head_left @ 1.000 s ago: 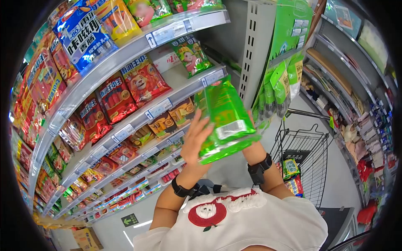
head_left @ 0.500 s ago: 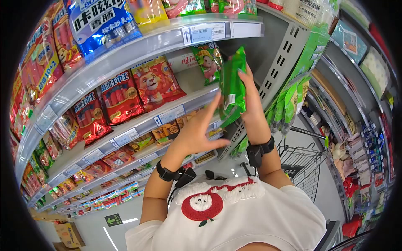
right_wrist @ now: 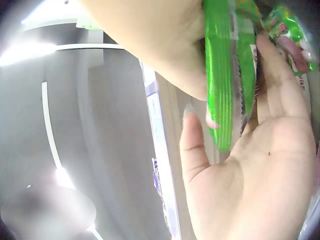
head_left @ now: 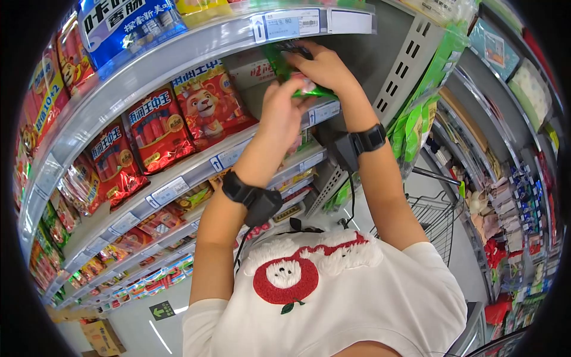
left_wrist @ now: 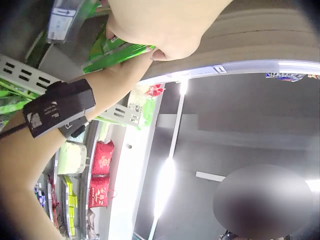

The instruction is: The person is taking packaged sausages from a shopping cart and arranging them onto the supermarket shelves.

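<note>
In the head view both hands reach into the shelf below the top ledge, around a green packet (head_left: 278, 59) that is largely hidden there. My right hand (head_left: 324, 68) grips it from above; in the right wrist view the green packet (right_wrist: 220, 75) shows its ribbed seal and jagged edge. My left hand (head_left: 282, 113) is on the near side; the right wrist view shows its palm (right_wrist: 250, 170) turned up, fingers extended along the packet and thumb standing off. A second green packet with a cartoon figure (right_wrist: 287, 30) lies behind the fingers.
Red sausage packs (head_left: 208, 104) stand left of the hands on the same shelf. A price-tag ledge (head_left: 285, 27) overhangs them, and a slotted metal upright (head_left: 401, 74) borders the bay at right. A wire shopping cart (head_left: 431, 220) stands behind the right arm.
The green packet has moved from in front of my body up and back into the shelf. My left hand left it midway and has come back to it. The head view has shifted closer.
</note>
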Tool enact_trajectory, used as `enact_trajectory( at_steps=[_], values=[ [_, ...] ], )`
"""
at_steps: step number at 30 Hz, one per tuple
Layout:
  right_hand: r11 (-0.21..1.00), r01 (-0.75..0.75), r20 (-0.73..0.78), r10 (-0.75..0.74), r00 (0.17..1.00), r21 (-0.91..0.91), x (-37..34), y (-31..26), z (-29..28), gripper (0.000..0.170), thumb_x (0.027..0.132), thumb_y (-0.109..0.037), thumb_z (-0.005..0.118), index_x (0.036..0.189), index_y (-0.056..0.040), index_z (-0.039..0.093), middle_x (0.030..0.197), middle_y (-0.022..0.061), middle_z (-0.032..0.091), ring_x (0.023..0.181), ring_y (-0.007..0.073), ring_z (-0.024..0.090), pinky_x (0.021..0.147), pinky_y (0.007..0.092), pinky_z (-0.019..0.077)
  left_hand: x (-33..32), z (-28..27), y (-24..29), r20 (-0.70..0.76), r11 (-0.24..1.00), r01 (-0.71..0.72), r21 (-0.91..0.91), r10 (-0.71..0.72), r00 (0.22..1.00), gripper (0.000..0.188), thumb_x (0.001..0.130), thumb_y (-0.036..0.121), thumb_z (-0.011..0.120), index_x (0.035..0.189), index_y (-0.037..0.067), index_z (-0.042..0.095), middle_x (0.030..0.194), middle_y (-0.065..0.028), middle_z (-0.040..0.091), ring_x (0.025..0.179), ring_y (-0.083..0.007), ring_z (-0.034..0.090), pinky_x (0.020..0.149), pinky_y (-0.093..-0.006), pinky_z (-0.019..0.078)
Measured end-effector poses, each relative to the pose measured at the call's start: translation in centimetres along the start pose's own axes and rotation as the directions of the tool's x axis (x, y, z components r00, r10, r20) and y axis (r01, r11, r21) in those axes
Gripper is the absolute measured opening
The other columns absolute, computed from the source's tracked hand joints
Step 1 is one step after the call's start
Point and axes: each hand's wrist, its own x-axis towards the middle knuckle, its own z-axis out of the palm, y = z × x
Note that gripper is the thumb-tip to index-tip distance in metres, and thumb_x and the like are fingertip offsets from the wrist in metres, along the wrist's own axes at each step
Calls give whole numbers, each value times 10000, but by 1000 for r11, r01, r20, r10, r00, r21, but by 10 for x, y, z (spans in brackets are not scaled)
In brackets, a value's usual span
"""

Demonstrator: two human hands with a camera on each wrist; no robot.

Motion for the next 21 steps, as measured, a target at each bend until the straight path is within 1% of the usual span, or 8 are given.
enact_trajectory(
  at_steps=[7,9,11,12,15,17,20,21],
  values=[
    [990,112,-204,-128,971,-86,24,36,-1,578,722,-360,679,1127,25,532,1085,188,584,962,264,586,843,317,444,30,-9,-7,-50,992,-26,-124,20,999,240,736,-30,500,974,-2,509,979,-107,565,928,-218,527,874,-380,407],
    [983,-112,-36,119,992,143,46,66,10,603,719,-378,683,1116,48,529,1064,179,589,945,226,584,819,315,455,43,-16,-14,-21,986,-4,-170,0,1000,274,725,-60,481,995,-14,489,994,-113,552,936,-218,518,874,-371,404],
    [855,-427,160,396,904,295,48,69,10,624,748,-421,653,1104,75,523,1030,157,593,914,177,573,768,308,468,60,-28,-23,2,980,-13,-198,13,1000,307,718,-74,477,1017,-8,477,992,-117,546,930,-221,517,870,-361,401],
    [839,-431,194,387,902,331,45,71,10,650,742,-449,640,1085,91,524,983,171,598,873,181,579,735,305,471,60,-21,-20,14,977,-18,-213,21,1000,323,714,-81,475,1028,-5,471,991,-118,543,927,-222,516,869,-356,400],
    [822,-393,287,293,912,412,43,80,12,724,740,-525,586,1033,136,539,930,208,607,814,196,590,700,307,471,47,-7,-8,-52,977,-37,209,49,997,399,737,-33,472,1131,26,461,974,-92,547,861,-199,526,768,-315,424],
    [869,-309,210,243,947,387,47,84,15,724,742,-532,577,1025,135,547,960,220,605,845,228,595,734,322,465,48,-6,3,-57,872,-13,489,47,997,399,748,19,487,1146,29,472,970,-86,556,838,-178,530,731,-298,430],
    [933,-282,137,257,957,225,66,97,32,669,778,-514,564,1082,81,532,989,181,605,874,212,584,752,303,459,58,-3,19,-98,620,27,784,81,992,376,751,150,535,1096,0,521,949,-97,587,818,-147,537,710,-266,432],
    [946,-287,114,272,956,150,73,101,36,643,795,-504,560,1112,54,523,996,159,605,881,195,578,753,290,457,72,-15,19,-61,444,-9,896,142,988,380,760,174,532,1092,-11,517,954,-126,593,829,-181,555,723,-283,437]
  ],
)
